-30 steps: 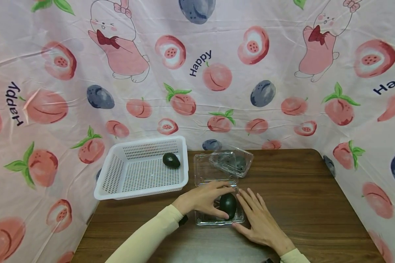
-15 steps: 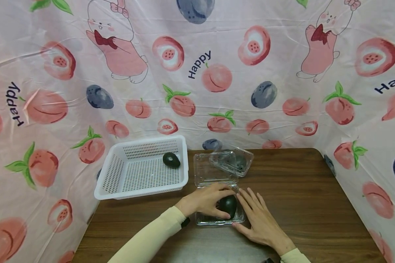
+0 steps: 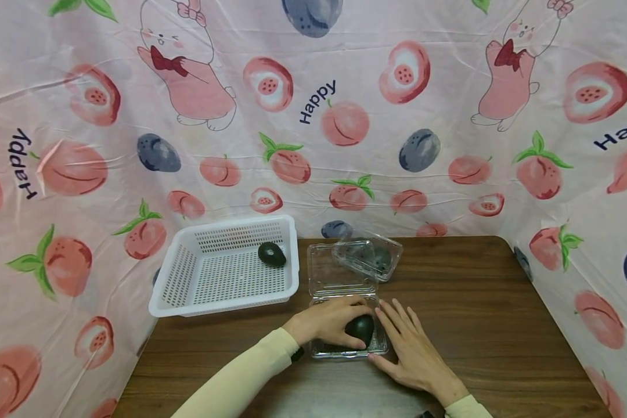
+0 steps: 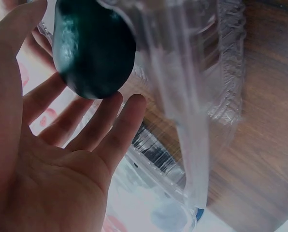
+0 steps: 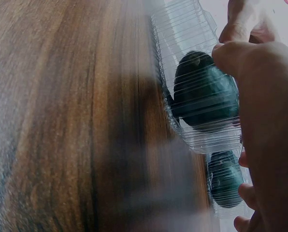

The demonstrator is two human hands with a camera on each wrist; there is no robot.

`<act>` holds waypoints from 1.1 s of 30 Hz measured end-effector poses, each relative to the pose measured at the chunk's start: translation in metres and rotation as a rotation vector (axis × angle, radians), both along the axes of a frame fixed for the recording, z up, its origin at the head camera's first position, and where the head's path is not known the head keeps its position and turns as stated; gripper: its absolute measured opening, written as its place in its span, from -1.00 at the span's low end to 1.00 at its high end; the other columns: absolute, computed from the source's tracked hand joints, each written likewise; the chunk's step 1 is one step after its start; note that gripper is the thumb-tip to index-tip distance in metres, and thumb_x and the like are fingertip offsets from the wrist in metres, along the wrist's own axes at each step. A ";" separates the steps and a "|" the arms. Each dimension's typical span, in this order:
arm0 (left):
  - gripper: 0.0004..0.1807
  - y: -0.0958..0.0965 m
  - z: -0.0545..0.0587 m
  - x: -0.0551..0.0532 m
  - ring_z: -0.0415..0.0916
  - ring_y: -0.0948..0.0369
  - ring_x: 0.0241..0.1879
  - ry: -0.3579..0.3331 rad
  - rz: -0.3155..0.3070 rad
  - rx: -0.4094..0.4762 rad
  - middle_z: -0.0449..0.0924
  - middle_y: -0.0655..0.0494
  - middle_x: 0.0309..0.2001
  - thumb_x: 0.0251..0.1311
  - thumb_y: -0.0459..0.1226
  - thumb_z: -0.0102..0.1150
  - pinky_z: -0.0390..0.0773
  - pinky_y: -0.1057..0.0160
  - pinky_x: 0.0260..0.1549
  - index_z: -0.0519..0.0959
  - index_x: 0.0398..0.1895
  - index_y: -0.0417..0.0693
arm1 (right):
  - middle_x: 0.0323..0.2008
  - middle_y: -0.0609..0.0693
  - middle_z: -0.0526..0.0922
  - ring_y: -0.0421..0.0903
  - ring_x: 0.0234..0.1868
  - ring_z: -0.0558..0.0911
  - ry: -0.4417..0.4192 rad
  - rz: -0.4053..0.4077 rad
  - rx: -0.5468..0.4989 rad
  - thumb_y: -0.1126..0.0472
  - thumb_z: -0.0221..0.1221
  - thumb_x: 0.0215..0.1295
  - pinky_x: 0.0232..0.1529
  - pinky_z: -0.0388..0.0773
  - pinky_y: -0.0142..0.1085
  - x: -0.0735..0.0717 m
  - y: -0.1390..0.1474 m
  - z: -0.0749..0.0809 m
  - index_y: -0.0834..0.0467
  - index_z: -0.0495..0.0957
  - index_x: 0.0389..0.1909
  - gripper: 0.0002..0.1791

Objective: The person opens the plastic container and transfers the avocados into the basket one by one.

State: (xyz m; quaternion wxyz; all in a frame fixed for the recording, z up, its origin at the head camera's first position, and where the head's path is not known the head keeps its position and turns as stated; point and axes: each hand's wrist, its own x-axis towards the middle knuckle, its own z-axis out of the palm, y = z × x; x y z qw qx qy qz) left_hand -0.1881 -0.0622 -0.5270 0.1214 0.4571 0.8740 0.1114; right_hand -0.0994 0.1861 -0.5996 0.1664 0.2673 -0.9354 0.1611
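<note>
A dark green avocado [image 3: 360,330] sits in the base of a clear plastic clamshell box [image 3: 339,355], whose lid [image 3: 339,270] lies folded back. My left hand [image 3: 330,320] holds the avocado from the left, thumb in front and fingers behind. In the left wrist view the fingertips touch the lower end of the avocado [image 4: 93,50]. My right hand [image 3: 413,351] rests against the box's right side with its fingers straight and spread. Through the ribbed wall, the right wrist view shows the avocado [image 5: 204,92].
At the back left stands a white perforated basket [image 3: 224,302] with one avocado [image 3: 271,255] in its right part. Another clear box [image 3: 392,264], holding something dark green, lies behind the lid and overlaps it. Patterned cloth [image 3: 345,162] surrounds the wooden table [image 3: 475,302].
My left hand has shifted slightly toward me and to the right, covering more of the avocado's far end. The avocado has tilted or moved a little. My right hand stays still.
</note>
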 end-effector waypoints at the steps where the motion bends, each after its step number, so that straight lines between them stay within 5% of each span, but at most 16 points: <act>1: -0.25 0.000 -0.001 0.000 0.65 0.22 0.35 0.000 -0.003 -0.001 0.57 0.10 0.47 0.41 0.13 0.54 0.66 0.27 0.37 0.57 0.57 0.14 | 0.75 0.18 0.36 0.36 0.71 0.36 -0.001 -0.003 0.002 -0.34 0.47 0.36 0.90 -0.29 -0.11 0.000 0.000 0.000 0.23 0.36 0.72 0.11; 4: -0.24 0.000 -0.003 -0.001 0.64 0.21 0.37 0.003 -0.011 -0.014 0.58 0.10 0.47 0.41 0.14 0.53 0.65 0.26 0.39 0.57 0.59 0.13 | 0.75 0.17 0.36 0.36 0.71 0.36 -0.004 -0.007 0.005 -0.34 0.48 0.36 0.89 -0.21 -0.06 0.000 0.000 0.000 0.22 0.36 0.72 0.12; 13: -0.23 0.001 -0.010 -0.005 0.62 0.20 0.40 -0.041 -0.013 -0.023 0.56 0.06 0.49 0.43 0.10 0.51 0.64 0.26 0.42 0.55 0.62 0.10 | 0.72 0.21 0.40 0.38 0.68 0.39 0.016 0.010 -0.001 -0.32 0.50 0.32 0.83 -0.62 -0.33 -0.001 0.000 0.001 0.25 0.38 0.69 0.12; 23: -0.28 -0.002 -0.016 -0.011 0.63 0.22 0.30 -0.107 -0.014 -0.012 0.61 0.05 0.44 0.37 0.01 0.56 0.66 0.33 0.26 0.61 0.57 0.15 | 0.75 0.17 0.37 0.35 0.71 0.38 -0.009 -0.007 -0.004 -0.32 0.49 0.33 0.86 -0.10 0.02 -0.001 -0.001 0.000 0.20 0.37 0.71 0.11; 29: -0.29 -0.002 -0.017 -0.013 0.62 0.27 0.24 -0.118 -0.014 -0.003 0.62 0.08 0.40 0.35 0.01 0.58 0.64 0.38 0.19 0.63 0.54 0.14 | 0.73 0.19 0.38 0.37 0.70 0.39 -0.005 0.001 -0.006 -0.31 0.51 0.30 0.81 -0.64 -0.35 -0.002 0.000 0.000 0.23 0.38 0.70 0.12; 33: -0.29 -0.003 -0.018 -0.013 0.61 0.25 0.26 -0.125 -0.012 0.001 0.62 0.07 0.41 0.34 0.00 0.57 0.64 0.37 0.20 0.62 0.54 0.14 | 0.72 0.21 0.40 0.38 0.68 0.39 0.002 0.007 -0.006 -0.31 0.52 0.29 0.78 -0.69 -0.38 -0.003 -0.001 0.001 0.24 0.39 0.69 0.12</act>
